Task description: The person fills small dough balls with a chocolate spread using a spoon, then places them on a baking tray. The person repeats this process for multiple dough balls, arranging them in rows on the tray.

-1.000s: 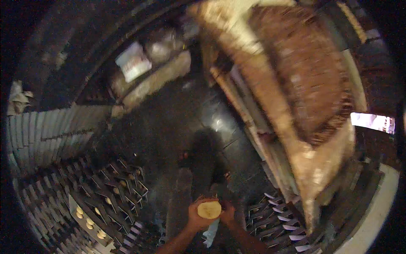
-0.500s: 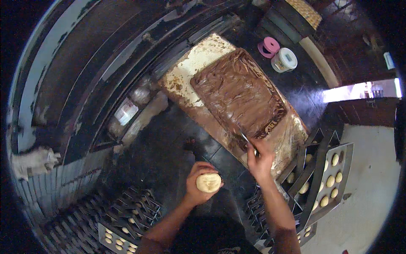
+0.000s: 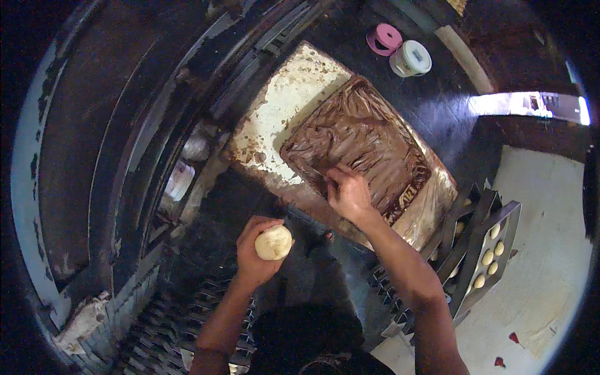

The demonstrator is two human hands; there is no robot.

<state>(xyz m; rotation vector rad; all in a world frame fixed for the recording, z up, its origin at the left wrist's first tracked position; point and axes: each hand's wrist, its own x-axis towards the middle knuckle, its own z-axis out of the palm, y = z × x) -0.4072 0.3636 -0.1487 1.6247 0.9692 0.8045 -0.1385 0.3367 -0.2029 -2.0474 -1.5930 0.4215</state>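
My left hand [image 3: 253,250] is closed around a round pale bun [image 3: 273,242], its face turned up. Out over the tray of brown chocolate-like spread [image 3: 369,140], my right hand [image 3: 349,192] is bent with its fingers pinched together near the tray's near left edge. The pinch is on a thin metal tool, mostly hidden now by the fingers and the dark spread; its exact kind cannot be told. The tray lies on a pale, brown-smeared board or table top [image 3: 269,119].
At right, dark metal trays [image 3: 459,294] are stacked at a slant, with several pale buns [image 3: 487,257] on one. A lidded white tub [image 3: 410,59] and a pink round container [image 3: 384,39] stand beyond the table. More stacked racks [image 3: 169,325] lie at lower left.
My right hand has moved left and away from me over the spread, from the tray's near corner. The left hand with the bun has shifted left and slightly up in view.
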